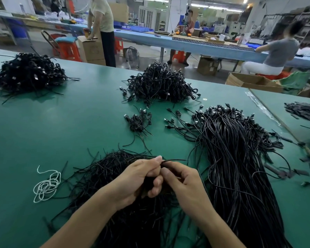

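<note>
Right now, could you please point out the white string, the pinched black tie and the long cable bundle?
white string (46, 185): head view, its tangled loops.
black tie (175, 160): head view, its free end.
long cable bundle (231, 158): head view, its middle strands.

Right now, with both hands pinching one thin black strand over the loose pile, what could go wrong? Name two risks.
1. The black strand, pinched between left hand and right hand, is thin: it could slip into the loose pile below and be lost among lookalikes.
2. The long cable bundle lies close beside the right hand; a wrist sweep might snag it.
</note>
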`<move>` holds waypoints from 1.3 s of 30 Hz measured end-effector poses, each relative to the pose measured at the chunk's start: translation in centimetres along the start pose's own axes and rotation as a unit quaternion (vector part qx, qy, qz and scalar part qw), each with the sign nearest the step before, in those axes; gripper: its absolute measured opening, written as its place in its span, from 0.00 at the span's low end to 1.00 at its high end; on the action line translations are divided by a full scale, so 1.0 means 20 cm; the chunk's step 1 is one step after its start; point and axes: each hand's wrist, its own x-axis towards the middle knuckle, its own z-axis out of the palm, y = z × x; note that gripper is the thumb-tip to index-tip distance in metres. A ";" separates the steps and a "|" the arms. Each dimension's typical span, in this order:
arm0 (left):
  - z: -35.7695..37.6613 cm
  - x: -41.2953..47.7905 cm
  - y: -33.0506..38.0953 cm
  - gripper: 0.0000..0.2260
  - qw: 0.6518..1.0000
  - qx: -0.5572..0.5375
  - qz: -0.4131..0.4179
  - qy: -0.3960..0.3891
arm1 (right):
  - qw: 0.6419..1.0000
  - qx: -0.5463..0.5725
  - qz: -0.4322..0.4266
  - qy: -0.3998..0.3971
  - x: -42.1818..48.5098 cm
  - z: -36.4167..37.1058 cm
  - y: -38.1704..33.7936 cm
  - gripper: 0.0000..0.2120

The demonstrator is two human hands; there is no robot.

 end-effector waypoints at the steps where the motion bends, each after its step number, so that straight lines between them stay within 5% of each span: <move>1: 0.01 0.01 -0.01 0.20 1.000 0.020 0.012 0.009 | 1.000 -0.002 -0.002 0.009 0.00 0.00 0.00 0.10; 8: 0.07 0.04 -0.03 0.21 0.976 0.148 0.096 0.131 | 0.995 -0.082 -0.006 0.058 0.00 -0.02 0.00 0.13; 15: 0.13 0.05 -0.08 0.16 0.982 -0.065 -0.038 0.173 | 0.999 0.003 0.005 0.040 0.00 0.00 0.00 0.10; 19: 0.10 0.06 -0.08 0.16 0.985 -0.007 -0.073 0.153 | 0.993 -0.100 -0.009 0.063 0.02 -0.01 0.03 0.12; 24: -0.01 0.06 -0.09 0.19 0.981 0.020 -0.022 0.193 | 0.972 -0.229 0.038 0.016 0.05 -0.11 0.07 0.05; 30: -0.08 0.04 -0.03 0.22 0.971 -0.005 0.026 0.238 | 0.877 -0.465 0.116 -0.047 -0.02 -0.10 0.18 0.17; 39: -0.05 0.05 -0.01 0.28 0.971 -0.004 0.022 0.238 | 0.910 -0.395 0.129 -0.019 0.00 -0.15 0.20 0.08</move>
